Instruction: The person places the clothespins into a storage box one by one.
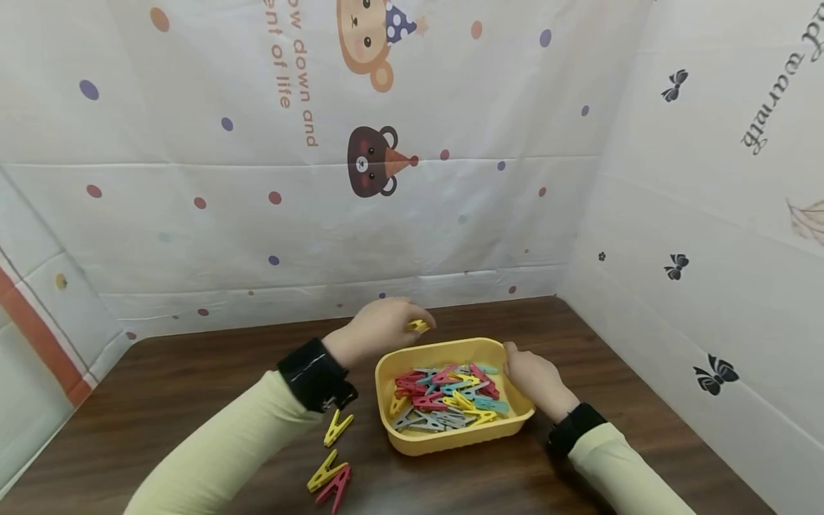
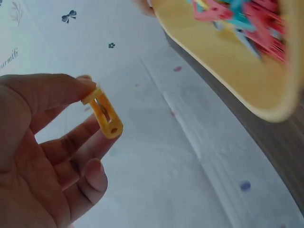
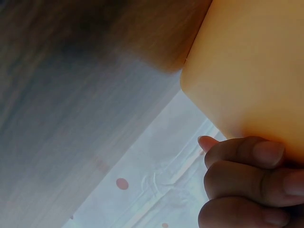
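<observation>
Between thumb and fingertips my left hand (image 1: 381, 327) pinches a yellow clothespin (image 2: 107, 115), held above the table beyond the back left rim of a yellow plastic basket (image 1: 444, 445). Clothespins (image 1: 444, 400) in red, yellow, grey and teal lie heaped inside the basket. At its right side my right hand (image 1: 536, 380) grips the rim. In the right wrist view, curled fingers (image 3: 237, 183) lie against the basket's outer wall; the thumb is hidden there.
Left of the basket, a yellow clothespin (image 1: 337, 429) lies on the dark wooden table (image 1: 193, 400). Nearer the front, another yellow clothespin (image 1: 324, 472) touches a red clothespin (image 1: 336, 489). Printed white sheets (image 1: 309, 236) rise behind the table and at its sides.
</observation>
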